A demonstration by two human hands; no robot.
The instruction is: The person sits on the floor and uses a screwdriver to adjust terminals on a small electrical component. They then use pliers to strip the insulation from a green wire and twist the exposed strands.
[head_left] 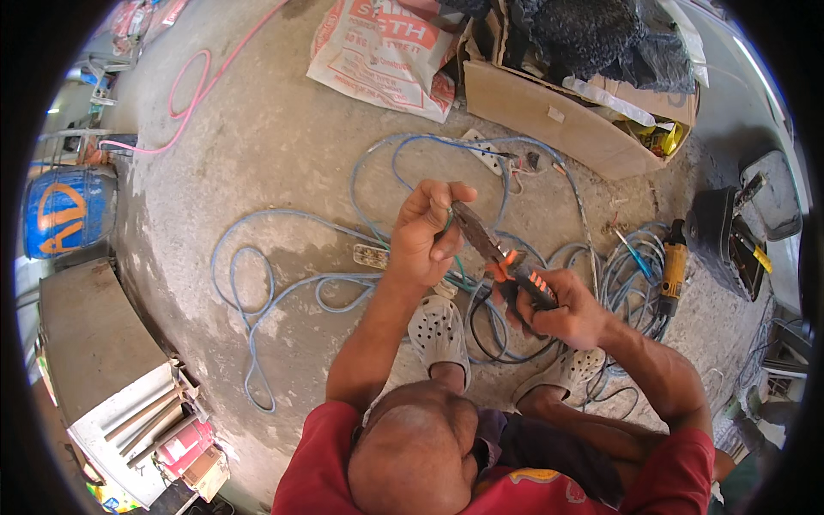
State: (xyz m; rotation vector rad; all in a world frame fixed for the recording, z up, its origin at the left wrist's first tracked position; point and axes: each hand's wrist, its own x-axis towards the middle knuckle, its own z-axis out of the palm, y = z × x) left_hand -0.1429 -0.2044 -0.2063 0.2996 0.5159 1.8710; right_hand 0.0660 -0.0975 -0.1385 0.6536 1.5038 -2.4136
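My right hand [562, 311] is wrapped round the black and orange handles of a pair of pliers [481, 233]. Their dark jaws point up and left, reaching the fingertips of my left hand [425, 233]. That hand is closed, pinching a thin green wire [448, 221] beside the jaws. Whether the jaws bite on the wire is too small to tell. Below my hands, a blue cable [296, 279] lies in loose loops on the concrete floor. An outlet strip [371, 256] rests left of my left wrist, and a white power strip [483, 153] lies farther off.
On the right are a yellow power tool [674, 270], a blue screwdriver [633, 251] on coiled cable and an open black toolbox [725, 249]. A cardboard box [549, 120] and a paper sack [382, 64] stand at the far side. A blue drum [70, 210] and a cabinet [99, 330] are left.
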